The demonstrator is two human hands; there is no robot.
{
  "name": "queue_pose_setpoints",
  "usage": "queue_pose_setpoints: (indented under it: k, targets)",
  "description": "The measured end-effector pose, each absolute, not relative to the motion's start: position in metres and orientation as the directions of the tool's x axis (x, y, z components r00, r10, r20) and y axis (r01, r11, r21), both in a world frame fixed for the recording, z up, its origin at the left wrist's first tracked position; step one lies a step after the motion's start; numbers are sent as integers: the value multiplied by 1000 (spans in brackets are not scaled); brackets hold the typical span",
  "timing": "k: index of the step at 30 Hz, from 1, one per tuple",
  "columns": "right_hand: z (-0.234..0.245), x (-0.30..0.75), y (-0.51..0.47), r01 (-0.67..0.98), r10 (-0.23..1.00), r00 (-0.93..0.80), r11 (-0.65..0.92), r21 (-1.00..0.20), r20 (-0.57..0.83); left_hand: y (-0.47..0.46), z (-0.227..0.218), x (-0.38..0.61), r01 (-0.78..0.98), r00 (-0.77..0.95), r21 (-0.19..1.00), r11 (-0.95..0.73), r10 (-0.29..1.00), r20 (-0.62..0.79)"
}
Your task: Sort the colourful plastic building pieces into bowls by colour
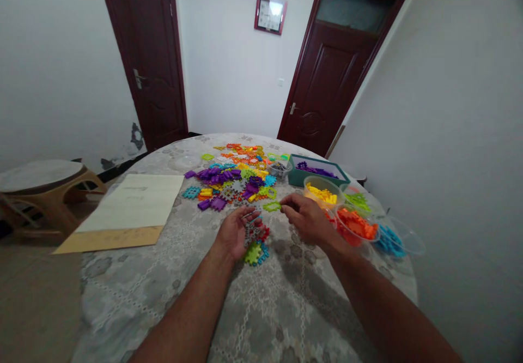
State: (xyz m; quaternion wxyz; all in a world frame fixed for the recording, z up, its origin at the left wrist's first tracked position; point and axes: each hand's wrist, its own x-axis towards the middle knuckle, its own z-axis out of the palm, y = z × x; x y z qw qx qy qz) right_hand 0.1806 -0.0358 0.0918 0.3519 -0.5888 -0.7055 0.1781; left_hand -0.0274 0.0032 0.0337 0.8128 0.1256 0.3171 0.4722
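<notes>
My right hand [304,217] pinches one end of a lime-green notched frame piece [272,206] between thumb and fingertips, just above the table. My left hand [236,231] is turned palm inward, its fingers loosely bent and apart. Beside its palm are a grey gear-edged piece [250,235] and a red piece [265,233]; whether the palm touches them is unclear. Nearer to me is a lime-green gear-edged piece [253,254] with a teal piece [263,253] against it. Beyond both hands spreads a heap of mixed plastic building pieces [232,180], with purple tubes [218,175] on top.
A green box [318,180] of purple pieces stands at the right. Near it are clear tubs of yellow [322,193], orange [356,225], green [358,202] and blue pieces [391,240]. Paper sheets [134,202] lie left, a stool [44,180] beyond the table edge.
</notes>
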Motion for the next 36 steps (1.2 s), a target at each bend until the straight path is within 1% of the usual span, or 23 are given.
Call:
queue_pose_setpoints:
  k: [2,5,9,12,15,17,19,22,24,25,26,27,29,31,33,34,36]
  targets:
    - [96,191,-32,740,954,-127,273,-615,271,3,36,-28,-694,334,510,508,855,-397]
    - [96,198,-34,764,949,-138,284,-579,284,4,38,-29,-692,303,532,488,865,-400]
    - [93,204,-54,769,934,-49,261,-583,353,4,38,-29,-673,289,572,469,878,-381]
    - [97,224,-69,796,899,91,193,-574,429,4,39,-28,-657,279,593,466,881,-383]
    - [106,267,-71,853,804,266,60,-518,532,4,39,-28,-637,266,615,465,881,-390]
    - [112,303,-65,885,742,348,-60,-461,573,4,38,-28,-633,267,627,454,888,-374]
    - [116,337,-56,892,708,425,-222,-394,564,4,36,-28,-634,275,634,443,895,-351]
    - [115,375,-48,839,676,542,-459,-290,498,5,34,-29,-643,283,629,436,899,-333]
    - [111,383,-46,816,655,571,-521,-251,495,4,34,-28,-655,274,625,424,905,-326]
    - [108,381,-46,824,650,558,-507,-252,516,3,34,-28,-663,266,625,412,910,-318]
    - [105,375,-47,849,657,524,-459,-263,543,3,34,-27,-672,253,624,398,916,-312]
    - [102,364,-49,884,680,466,-375,-277,566,2,34,-26,-677,257,620,396,917,-305]
    - [96,328,-55,942,755,302,-141,-305,582,0,34,-25,-680,280,613,402,915,-289]
    - [92,279,-66,939,837,100,100,-330,539,-1,33,-25,-675,324,601,427,904,-279]
    - [87,225,-78,882,881,-118,304,-358,458,-2,33,-25,-678,354,586,444,896,-269]
    - [85,200,-82,847,884,-205,375,-377,419,-2,33,-25,-684,359,580,443,896,-261]
    - [79,159,-87,790,861,-357,486,-374,363,-3,34,-25,-702,354,565,433,901,-251]
